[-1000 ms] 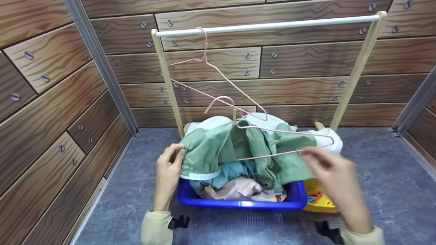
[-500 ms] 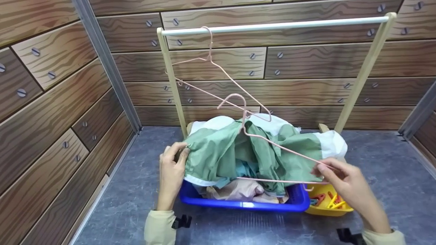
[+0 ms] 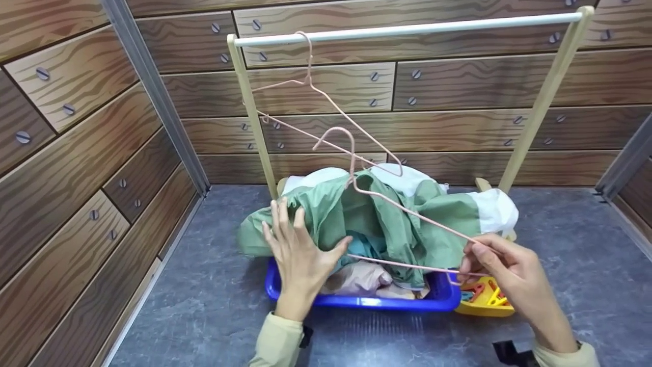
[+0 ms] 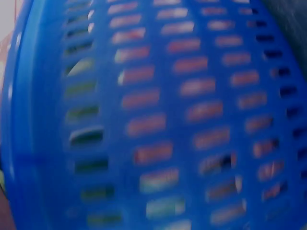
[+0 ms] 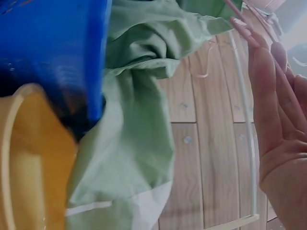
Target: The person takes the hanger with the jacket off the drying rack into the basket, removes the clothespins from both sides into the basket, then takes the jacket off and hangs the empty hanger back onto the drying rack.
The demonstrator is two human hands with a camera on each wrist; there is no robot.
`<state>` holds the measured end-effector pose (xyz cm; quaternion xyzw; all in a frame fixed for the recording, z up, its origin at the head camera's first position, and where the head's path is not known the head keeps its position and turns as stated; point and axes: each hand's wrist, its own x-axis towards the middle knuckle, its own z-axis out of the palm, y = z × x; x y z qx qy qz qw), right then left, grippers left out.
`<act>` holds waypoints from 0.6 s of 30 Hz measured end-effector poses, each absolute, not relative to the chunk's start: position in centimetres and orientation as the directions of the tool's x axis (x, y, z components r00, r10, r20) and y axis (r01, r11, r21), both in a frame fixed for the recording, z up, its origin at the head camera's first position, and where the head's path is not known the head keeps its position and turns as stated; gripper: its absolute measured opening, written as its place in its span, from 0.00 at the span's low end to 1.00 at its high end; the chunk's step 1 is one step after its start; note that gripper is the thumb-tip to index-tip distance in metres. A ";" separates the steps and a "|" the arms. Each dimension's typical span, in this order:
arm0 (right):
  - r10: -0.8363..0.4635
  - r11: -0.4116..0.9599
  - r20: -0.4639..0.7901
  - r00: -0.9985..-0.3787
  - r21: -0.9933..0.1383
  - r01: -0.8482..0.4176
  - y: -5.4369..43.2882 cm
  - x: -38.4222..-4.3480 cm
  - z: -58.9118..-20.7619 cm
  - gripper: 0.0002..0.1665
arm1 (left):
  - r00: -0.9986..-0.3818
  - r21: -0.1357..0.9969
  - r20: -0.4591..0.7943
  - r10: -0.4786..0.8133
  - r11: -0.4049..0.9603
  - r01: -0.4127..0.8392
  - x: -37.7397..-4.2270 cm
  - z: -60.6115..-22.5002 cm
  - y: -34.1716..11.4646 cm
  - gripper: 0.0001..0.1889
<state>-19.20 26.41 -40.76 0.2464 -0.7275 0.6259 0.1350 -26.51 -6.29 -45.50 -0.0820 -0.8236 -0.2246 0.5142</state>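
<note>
A pink wire hanger [image 3: 417, 213] stands hook up, its left end hidden inside a green, shirt-like garment [image 3: 326, 201] with white trim. My right hand [image 3: 501, 262] pinches the hanger at its right end, where the two wires come together. In the right wrist view, the fingers of that hand [image 5: 276, 110] are curled around the pink wire, close to the green cloth [image 5: 134, 129]. My left hand [image 3: 300, 260] has its fingers spread in front of the garment's left part. Blue slotted basket wall [image 4: 43, 124] fills the left wrist view, blurred.
The garment drapes over a blue basket [image 3: 377, 303] holding teal and pale pink cloth. Right of it, a yellow bin [image 3: 481, 310] holds clothespins. Behind, a rack with a white rail [image 3: 433, 31] carries another pink hanger [image 3: 351, 120]. White cloth [image 3: 402, 176] lies behind the garment.
My right hand has taken hold of the hanger's right end and swung it down. My left hand has released the garment's left edge, moved right and spread its fingers; the edge falls outward.
</note>
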 end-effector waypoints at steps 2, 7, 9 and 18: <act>-0.210 0.055 0.550 -0.808 -0.819 -0.572 26.1 -19.0 -40.7 0.12 | -0.456 0.302 0.882 -0.120 0.886 0.351 -26.7 -45.4 -5.8 0.53; -0.230 -0.037 0.652 -0.722 -0.748 -0.663 25.6 -18.9 -40.7 0.16 | -0.547 0.278 0.835 -0.063 0.906 0.320 -26.9 -44.7 -7.2 0.47; -0.221 -0.049 0.669 -0.710 -0.734 -0.677 25.9 -19.1 -40.7 0.16 | -0.581 0.236 0.813 0.025 0.899 0.369 -27.1 -44.2 -8.9 0.41; -0.148 0.019 0.555 -0.819 -0.826 -0.564 28.2 -19.9 -41.2 0.09 | -0.624 0.246 0.718 0.308 0.727 0.642 -26.8 -42.9 -14.5 0.33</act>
